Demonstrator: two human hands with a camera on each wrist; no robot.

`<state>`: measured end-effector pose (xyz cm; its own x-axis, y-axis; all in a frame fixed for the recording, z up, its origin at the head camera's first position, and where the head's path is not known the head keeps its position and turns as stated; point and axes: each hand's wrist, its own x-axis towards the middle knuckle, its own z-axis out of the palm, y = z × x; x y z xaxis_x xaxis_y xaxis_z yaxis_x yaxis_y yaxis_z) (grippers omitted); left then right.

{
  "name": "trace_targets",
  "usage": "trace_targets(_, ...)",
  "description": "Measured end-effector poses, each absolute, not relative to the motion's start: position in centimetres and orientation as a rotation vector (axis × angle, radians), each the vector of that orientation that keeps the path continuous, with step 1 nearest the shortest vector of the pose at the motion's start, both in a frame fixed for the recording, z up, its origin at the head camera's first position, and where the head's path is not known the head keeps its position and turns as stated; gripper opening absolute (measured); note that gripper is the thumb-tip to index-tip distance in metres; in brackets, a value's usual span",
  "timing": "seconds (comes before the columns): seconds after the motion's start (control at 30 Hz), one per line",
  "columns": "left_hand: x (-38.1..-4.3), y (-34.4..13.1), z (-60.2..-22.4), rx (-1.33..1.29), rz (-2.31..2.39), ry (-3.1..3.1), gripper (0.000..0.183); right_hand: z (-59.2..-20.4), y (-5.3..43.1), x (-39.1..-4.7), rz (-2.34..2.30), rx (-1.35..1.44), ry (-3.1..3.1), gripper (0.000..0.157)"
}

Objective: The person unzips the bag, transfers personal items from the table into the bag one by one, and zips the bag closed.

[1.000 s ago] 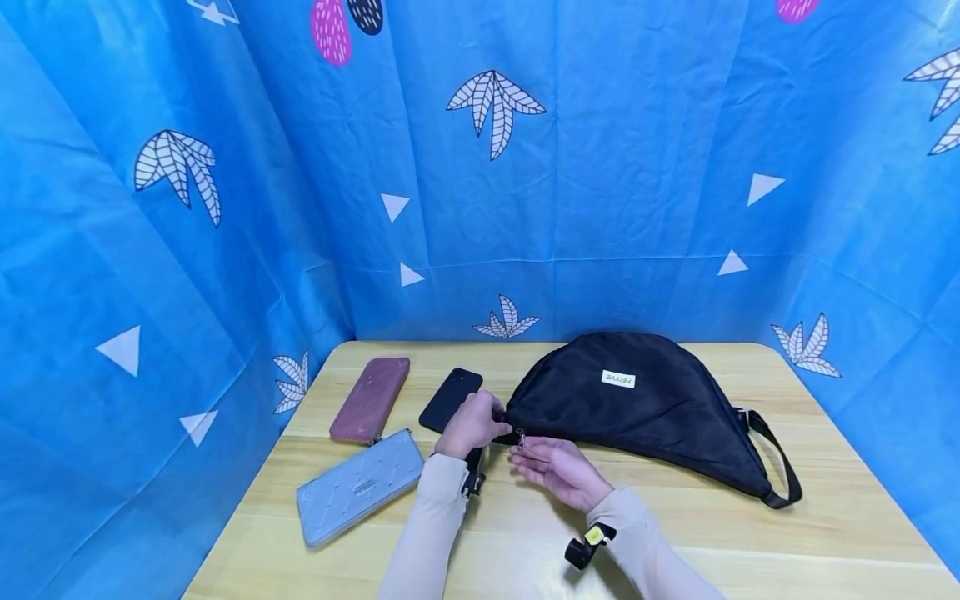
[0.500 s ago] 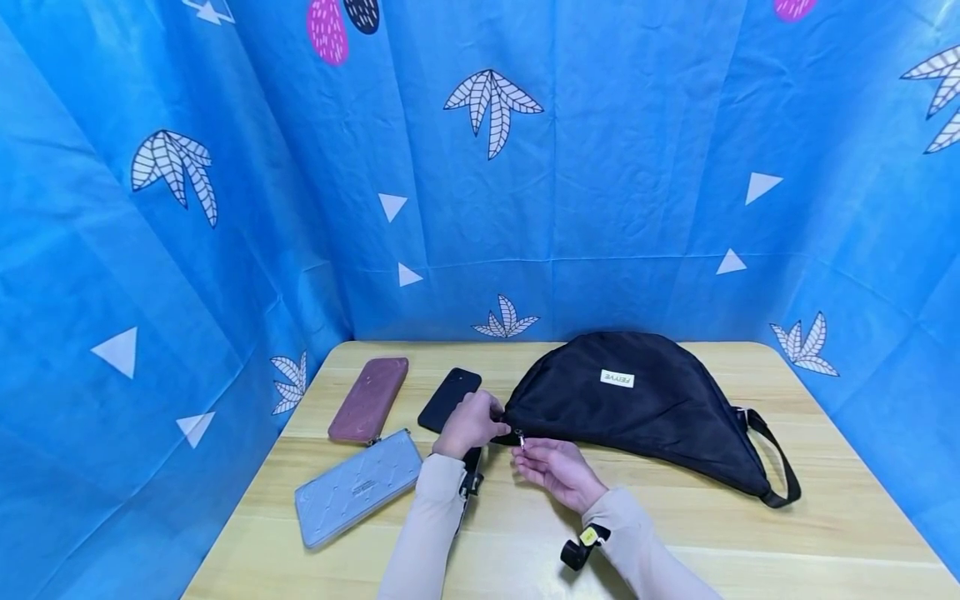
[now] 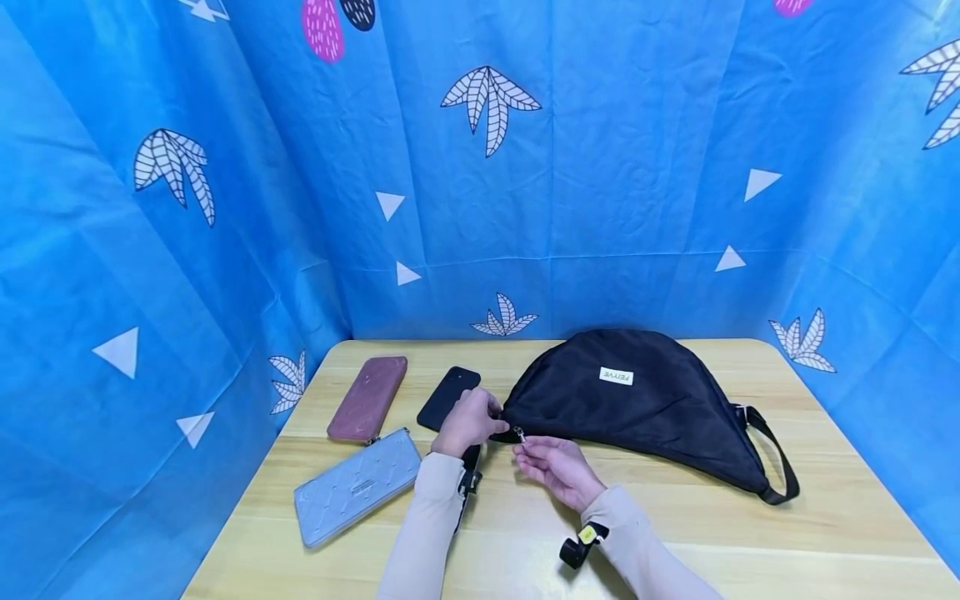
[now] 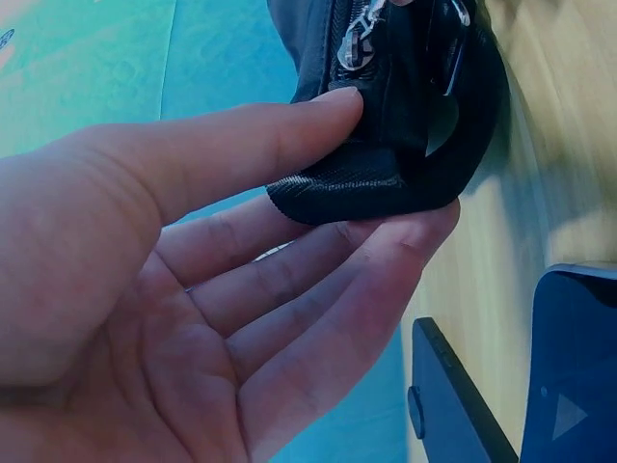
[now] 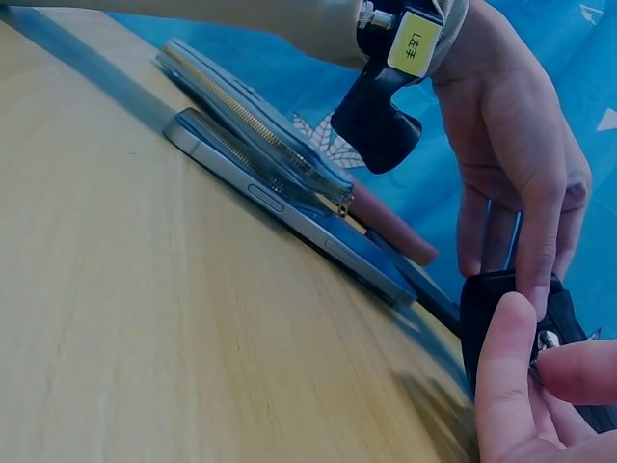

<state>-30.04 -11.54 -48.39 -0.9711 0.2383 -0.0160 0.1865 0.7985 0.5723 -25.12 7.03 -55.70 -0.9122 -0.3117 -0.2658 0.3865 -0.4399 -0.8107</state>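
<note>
A black half-moon bag (image 3: 645, 417) with a small white label lies on the table. My left hand (image 3: 467, 422) pinches the bag's left end, thumb on top and fingers beneath. The left wrist view shows the zipper's metal slider (image 4: 357, 50) just beyond the thumb, near the bag end (image 4: 337, 193). My right hand (image 3: 561, 471) pinches the zipper pull (image 3: 522, 438) between thumb and index finger, close beside the left hand. In the right wrist view, the right fingers (image 5: 506, 386) partly cover the slider.
A black phone (image 3: 447, 398) lies just behind my left hand. Further left are a mauve wallet (image 3: 369, 400) and a light blue quilted wallet (image 3: 360, 487). Another phone (image 5: 289, 212) shows beside the blue wallet. A strap loop (image 3: 783, 467) sticks out at the bag's right end.
Both hands keep their grips in nearly the same place. The zipper pull tilts slightly more toward the right hand; the bag and other things stay put.
</note>
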Motion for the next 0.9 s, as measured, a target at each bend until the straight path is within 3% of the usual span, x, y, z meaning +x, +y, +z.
trace_targets(0.53, -30.29, -11.62, -48.59, 0.349, 0.924, 2.902, 0.024, -55.58, 7.09, -25.11, -2.387, 0.136, 1.372, 0.018)
trace_targets(0.9, -30.36, -11.62, -48.52, 0.314, 0.946, 2.916, 0.015, -55.44, 7.45, -25.07, -2.404, 0.137, 1.374, 0.015)
